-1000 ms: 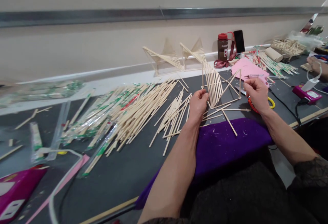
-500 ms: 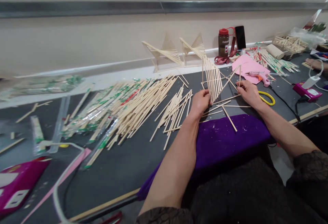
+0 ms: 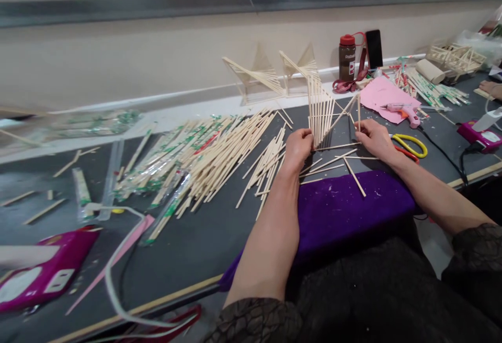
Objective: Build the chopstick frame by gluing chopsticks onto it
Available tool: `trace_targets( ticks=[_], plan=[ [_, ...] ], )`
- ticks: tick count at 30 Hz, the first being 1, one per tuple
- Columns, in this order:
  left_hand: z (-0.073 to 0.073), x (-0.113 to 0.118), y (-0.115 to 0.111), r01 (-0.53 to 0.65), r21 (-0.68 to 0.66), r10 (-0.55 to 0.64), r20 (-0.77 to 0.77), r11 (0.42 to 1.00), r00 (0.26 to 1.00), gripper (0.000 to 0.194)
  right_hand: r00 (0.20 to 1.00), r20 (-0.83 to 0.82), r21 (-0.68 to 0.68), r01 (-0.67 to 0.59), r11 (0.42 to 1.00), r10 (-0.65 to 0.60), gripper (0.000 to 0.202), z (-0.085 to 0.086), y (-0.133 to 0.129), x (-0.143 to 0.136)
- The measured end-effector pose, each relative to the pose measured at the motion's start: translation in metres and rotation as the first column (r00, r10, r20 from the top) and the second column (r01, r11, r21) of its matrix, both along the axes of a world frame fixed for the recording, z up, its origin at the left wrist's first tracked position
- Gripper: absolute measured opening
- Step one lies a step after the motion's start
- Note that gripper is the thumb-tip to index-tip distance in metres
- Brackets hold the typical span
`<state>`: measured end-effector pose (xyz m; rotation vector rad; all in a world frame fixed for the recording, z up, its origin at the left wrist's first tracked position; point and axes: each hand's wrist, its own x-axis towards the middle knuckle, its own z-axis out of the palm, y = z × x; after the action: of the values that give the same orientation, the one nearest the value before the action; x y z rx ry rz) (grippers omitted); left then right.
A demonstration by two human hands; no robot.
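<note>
A frame of wooden chopsticks (image 3: 320,110), with a fan of slanting sticks on its left side, stands on the dark table between my hands. My left hand (image 3: 300,148) is closed on its near left corner, thumb and fingers pinched together. At the near right corner, my right hand (image 3: 374,138) pinches the frame beside an upright stick. Several loose chopsticks (image 3: 355,176) lie just in front, partly over a purple cloth (image 3: 353,207) at the table edge. Behind the frame, two similar twisted stick frames (image 3: 257,77) stand against the wall.
Left of my hands lie a pile of bare chopsticks (image 3: 231,160) and wrapped ones (image 3: 152,165). To the right are yellow-handled scissors (image 3: 415,144), a pink glue gun (image 3: 408,112) on pink paper (image 3: 374,92), a bottle (image 3: 347,60), a phone (image 3: 374,49) and a magenta power strip (image 3: 476,136).
The stick frame has turned slightly and shifted left with both hands still on it. More of the scissors now shows beside my right hand. The whole view has swung a little.
</note>
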<state>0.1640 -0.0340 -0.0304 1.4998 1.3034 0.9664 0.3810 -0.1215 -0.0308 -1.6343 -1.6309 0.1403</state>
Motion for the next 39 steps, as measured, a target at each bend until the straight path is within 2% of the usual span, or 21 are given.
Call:
trace_targets(
  ticks=[2,4,6,8,12,14,16,19,22,30,36,39],
  plan=[
    [0.009,-0.005,-0.003,-0.03,0.108,0.049,-0.178,0.994,0.983,0.02,1.0,0.026,-0.011,0.005,1.0,-0.005,0.025,0.002,-0.001,0.0],
    [0.018,-0.014,-0.011,-0.021,0.25,0.116,-0.372,0.968,0.921,0.018,0.999,0.047,-0.009,0.021,1.0,-0.02,0.023,0.005,-0.003,0.001],
    [0.025,-0.023,-0.024,0.065,0.287,0.106,-0.544,0.956,0.832,0.018,0.998,0.058,-0.006,0.039,0.999,-0.039,0.021,0.007,-0.006,0.003],
    [0.028,-0.033,-0.04,0.21,0.247,0.012,-0.672,0.946,0.741,0.022,0.996,0.078,-0.015,0.042,0.999,-0.041,0.021,0.008,-0.01,0.004],
    [0.019,-0.048,-0.067,0.479,0.3,-0.067,-0.79,0.825,0.61,0.036,0.989,0.147,-0.033,0.012,0.999,-0.007,0.019,0.008,-0.015,0.003],
    [0.013,-0.051,-0.074,0.542,0.311,-0.063,-0.824,0.781,0.563,0.03,0.988,0.157,-0.029,0.018,0.999,-0.013,0.021,0.006,-0.016,0.002],
    [0.008,-0.051,-0.076,0.559,0.32,-0.046,-0.839,0.765,0.543,0.024,0.985,0.161,-0.029,0.06,0.998,-0.055,0.024,0.004,-0.015,0.004],
    [0.005,-0.052,-0.073,0.547,0.332,-0.008,-0.85,0.769,0.527,0.025,0.977,0.174,-0.035,0.133,0.99,-0.125,0.028,0.002,-0.014,0.008],
    [0.007,-0.06,-0.068,0.493,0.325,0.05,-0.869,0.808,0.491,0.024,0.977,0.162,-0.031,0.146,0.989,-0.139,0.03,0.003,-0.014,0.014],
    [0.011,-0.103,-0.05,0.271,0.275,0.158,-0.908,0.922,0.387,0.03,0.979,0.154,-0.023,0.138,0.99,-0.133,0.033,0.004,-0.015,0.018],
    [0.009,-0.136,-0.043,0.204,0.294,0.201,-0.902,0.934,0.381,0.03,0.975,0.178,-0.031,0.144,0.989,-0.136,0.036,0.002,-0.015,0.017],
    [0.008,-0.149,-0.041,0.196,0.299,0.221,-0.914,0.934,0.341,0.034,0.972,0.19,-0.045,0.146,0.988,-0.135,0.034,0.002,-0.015,0.017]
  ],
)
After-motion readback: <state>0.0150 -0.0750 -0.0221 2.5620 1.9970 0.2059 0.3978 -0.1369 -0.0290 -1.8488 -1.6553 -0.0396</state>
